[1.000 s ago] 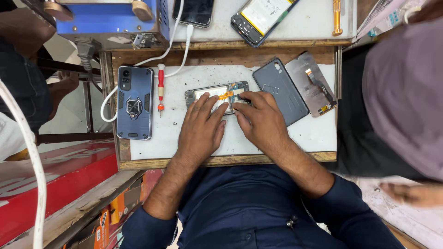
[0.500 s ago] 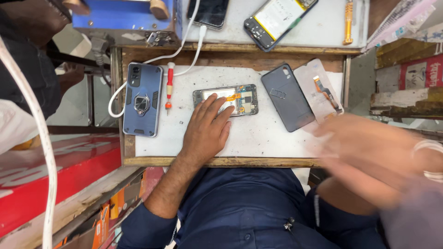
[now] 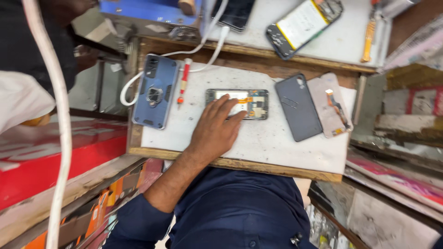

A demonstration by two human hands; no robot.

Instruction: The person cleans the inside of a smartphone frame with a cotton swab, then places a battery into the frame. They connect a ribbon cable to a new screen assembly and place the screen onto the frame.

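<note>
With your left hand (image 3: 216, 130) flat, fingers pinning the opened phone (image 3: 237, 103) mid-bench (image 3: 258, 147), back cover (image 3: 298, 107) and screen (image 3: 330, 105) already lie off beside it; insides still exposed, right hand out of view.

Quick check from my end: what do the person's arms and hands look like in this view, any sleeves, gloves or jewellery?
Only the left hand shows; it is bare, with no glove, ring or watch visible. The forearm is bare too, with a dark navy sleeve pushed up around the elbow, matching the navy shirt. The right hand and arm are out of view.
</note>
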